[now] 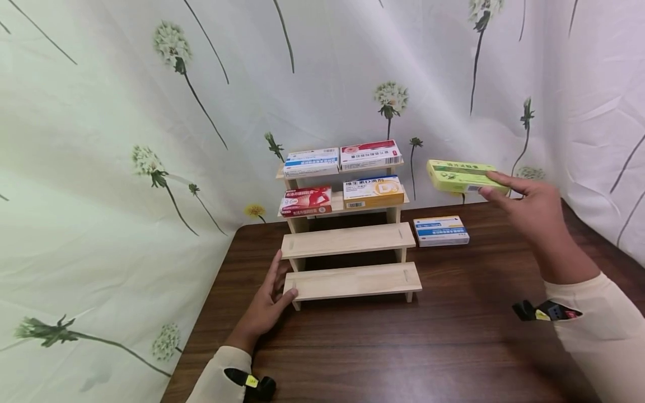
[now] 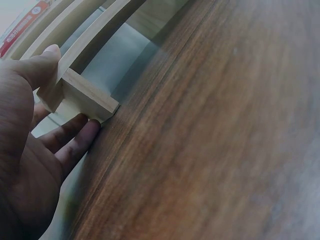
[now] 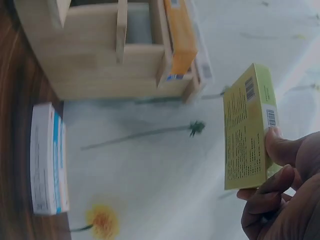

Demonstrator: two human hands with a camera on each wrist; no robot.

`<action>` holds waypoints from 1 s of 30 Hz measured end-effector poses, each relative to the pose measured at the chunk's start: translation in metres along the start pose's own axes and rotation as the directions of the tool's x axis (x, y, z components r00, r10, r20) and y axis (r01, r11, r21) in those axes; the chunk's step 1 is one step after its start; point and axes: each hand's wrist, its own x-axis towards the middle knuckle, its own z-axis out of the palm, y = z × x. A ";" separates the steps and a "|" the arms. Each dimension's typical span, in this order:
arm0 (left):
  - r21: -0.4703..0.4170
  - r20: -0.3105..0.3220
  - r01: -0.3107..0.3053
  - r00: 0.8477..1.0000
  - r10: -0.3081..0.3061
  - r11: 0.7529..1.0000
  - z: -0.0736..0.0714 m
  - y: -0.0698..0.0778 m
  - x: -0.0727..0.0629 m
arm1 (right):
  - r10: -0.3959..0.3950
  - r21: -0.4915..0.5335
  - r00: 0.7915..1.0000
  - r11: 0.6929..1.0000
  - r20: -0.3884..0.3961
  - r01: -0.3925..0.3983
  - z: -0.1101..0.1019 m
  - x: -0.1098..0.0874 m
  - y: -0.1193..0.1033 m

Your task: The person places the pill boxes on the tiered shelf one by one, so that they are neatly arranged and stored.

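Note:
A wooden stepped display rack stands on the table. My left hand holds its lower left end; in the left wrist view the thumb lies on the lowest step and the fingers reach round the side panel. My right hand pinches a yellow-green medicine box by its right end, in the air right of the rack. In the right wrist view its printed underside faces the camera. On the top step are a blue-white box and a red-white box; below them, a red box and a yellow vitamin D box.
Another blue-white medicine box lies on the dark wooden table, just right of the rack. A pale curtain printed with dandelions hangs behind and at both sides. The two lower steps are bare wood.

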 end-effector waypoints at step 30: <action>-0.004 0.004 -0.016 1.000 0.016 1.000 0.000 0.001 0.000 | -0.305 0.126 0.952 0.944 -0.019 0.305 0.065 -0.054 -0.064</action>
